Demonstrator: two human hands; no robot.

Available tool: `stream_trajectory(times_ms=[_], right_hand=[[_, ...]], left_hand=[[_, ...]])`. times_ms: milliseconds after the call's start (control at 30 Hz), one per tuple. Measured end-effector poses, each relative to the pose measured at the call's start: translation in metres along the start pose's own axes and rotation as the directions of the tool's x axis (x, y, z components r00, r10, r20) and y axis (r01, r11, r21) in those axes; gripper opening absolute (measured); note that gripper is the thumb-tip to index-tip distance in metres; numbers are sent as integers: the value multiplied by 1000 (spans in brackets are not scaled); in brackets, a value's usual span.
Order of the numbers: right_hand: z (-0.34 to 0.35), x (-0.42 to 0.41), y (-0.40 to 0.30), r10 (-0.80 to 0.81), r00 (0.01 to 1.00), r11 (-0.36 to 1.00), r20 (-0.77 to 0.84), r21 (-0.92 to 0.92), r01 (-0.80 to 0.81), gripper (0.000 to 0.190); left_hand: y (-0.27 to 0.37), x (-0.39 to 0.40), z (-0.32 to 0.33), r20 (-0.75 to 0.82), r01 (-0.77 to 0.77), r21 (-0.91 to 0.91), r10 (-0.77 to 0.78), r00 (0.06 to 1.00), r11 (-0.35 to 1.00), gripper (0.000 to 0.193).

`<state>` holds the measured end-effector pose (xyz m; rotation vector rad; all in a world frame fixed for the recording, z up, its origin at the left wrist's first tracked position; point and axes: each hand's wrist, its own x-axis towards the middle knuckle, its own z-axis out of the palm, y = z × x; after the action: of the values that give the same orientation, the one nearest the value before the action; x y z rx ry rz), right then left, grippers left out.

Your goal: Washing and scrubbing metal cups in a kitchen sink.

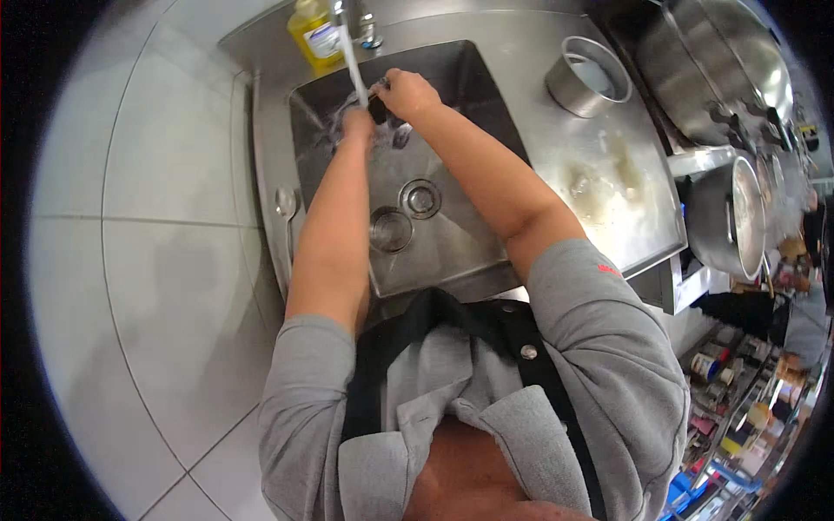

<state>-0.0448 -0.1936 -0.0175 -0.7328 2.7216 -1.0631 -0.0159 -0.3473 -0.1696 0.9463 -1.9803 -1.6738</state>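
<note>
Under the stream of running water (352,65), both my hands are at the far end of a stainless steel sink (449,241). My right hand (409,95) is closed on a small dark object (376,109), whose kind I cannot make out. My left hand (357,124) is blurred at the water's edge, beside that object; its fingers are hidden. Water splashes around them. Nearer me in the basin are a round drain (420,198) and a circular piece (391,230), perhaps a strainer.
A bottle of yellow liquid (316,36) stands beside the faucet (368,29). On the left ledge lies a metal spoon (287,208). The right counter holds a round metal pot (580,84) and wet brownish stains (603,172). Beyond are large pots (710,71) and another person (805,332).
</note>
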Motion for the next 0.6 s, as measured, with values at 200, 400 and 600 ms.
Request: stream_trajectory(times_ms=[200, 400, 600], right_hand=[[-90, -22, 1, -120, 929, 992, -350, -75, 99, 28], [-203, 1, 80, -30, 754, 946, -656, -262, -190, 34], [-192, -20, 111, 104, 935, 748, -338, -593, -298, 43]], left_hand=[[80, -58, -33, 68, -9, 298, -12, 998, 955, 41], [100, -74, -38, 98, 270, 210, -295, 950, 940, 55], [107, -92, -28, 70, 344, 94, -351, 934, 934, 51]])
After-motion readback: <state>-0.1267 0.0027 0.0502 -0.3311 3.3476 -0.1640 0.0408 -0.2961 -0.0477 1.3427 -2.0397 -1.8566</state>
